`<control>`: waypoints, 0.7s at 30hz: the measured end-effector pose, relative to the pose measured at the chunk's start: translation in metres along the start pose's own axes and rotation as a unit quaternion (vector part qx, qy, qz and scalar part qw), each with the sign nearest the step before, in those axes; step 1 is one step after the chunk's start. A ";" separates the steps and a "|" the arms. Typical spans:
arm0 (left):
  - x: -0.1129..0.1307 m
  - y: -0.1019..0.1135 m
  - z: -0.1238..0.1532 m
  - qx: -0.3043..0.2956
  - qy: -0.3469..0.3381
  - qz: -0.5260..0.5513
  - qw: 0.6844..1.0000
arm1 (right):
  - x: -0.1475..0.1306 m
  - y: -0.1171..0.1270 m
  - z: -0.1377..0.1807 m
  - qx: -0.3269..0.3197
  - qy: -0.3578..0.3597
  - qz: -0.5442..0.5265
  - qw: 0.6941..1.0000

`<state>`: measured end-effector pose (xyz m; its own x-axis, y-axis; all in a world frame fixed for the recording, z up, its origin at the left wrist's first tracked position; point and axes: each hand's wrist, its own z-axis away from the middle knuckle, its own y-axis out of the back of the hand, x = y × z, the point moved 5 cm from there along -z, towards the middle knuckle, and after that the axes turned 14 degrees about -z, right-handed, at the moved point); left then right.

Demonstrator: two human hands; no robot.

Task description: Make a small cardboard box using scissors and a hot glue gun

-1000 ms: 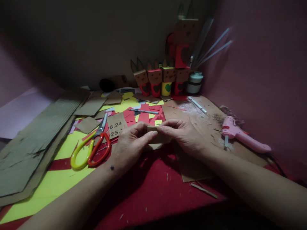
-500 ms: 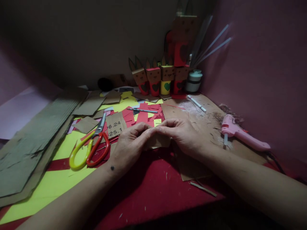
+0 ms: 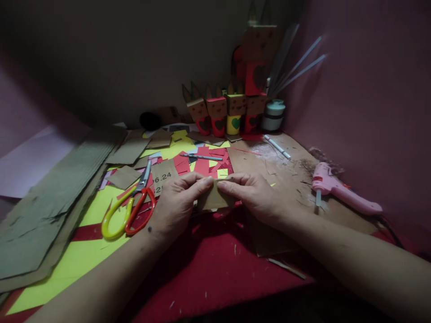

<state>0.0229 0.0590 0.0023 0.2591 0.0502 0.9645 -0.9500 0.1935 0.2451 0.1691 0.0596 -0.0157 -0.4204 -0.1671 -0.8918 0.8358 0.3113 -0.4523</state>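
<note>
Over near part of worktop (image 3: 218,269), cardboard piece (image 3: 215,200) pinched along far edge by left hand (image 3: 177,199) and right hand (image 3: 260,196). Probably light, stiffish, easily creased; edges best hold.

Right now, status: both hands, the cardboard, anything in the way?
Left hand, right hand: both pinching one small cardboard piece. Scissors lie left, glue gun right; neither touches the piece.
</note>
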 end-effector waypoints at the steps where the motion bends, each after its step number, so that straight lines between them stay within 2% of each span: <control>1: -0.001 0.001 0.000 0.005 0.004 0.012 1.000 | 0.003 -0.001 0.000 -0.011 -0.026 -0.012 1.000; 4: -0.004 0.002 -0.002 0.009 0.018 0.030 0.999 | 0.008 -0.003 0.002 -0.031 -0.084 -0.041 0.995; 9: -0.003 -0.004 -0.001 -0.058 0.029 0.014 0.998 | 0.005 0.003 0.001 -0.006 -0.063 -0.066 0.996; 15: 0.002 -0.009 -0.002 -0.107 -0.009 0.050 0.993 | 0.009 0.003 -0.005 -0.052 -0.085 -0.101 0.990; 18: -0.006 -0.009 -0.007 -0.109 0.025 0.041 0.993 | 0.010 0.004 -0.007 -0.080 -0.080 -0.125 0.986; 21: -0.013 -0.006 -0.013 -0.089 0.037 0.052 0.994 | 0.012 0.007 -0.008 -0.074 -0.079 -0.126 0.986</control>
<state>0.0277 0.0697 -0.0130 0.1791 0.1507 0.9722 -0.9283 0.3533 0.1163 0.1667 0.0676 -0.0298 -0.5376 -0.3969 -0.7440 0.6462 0.3729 -0.6659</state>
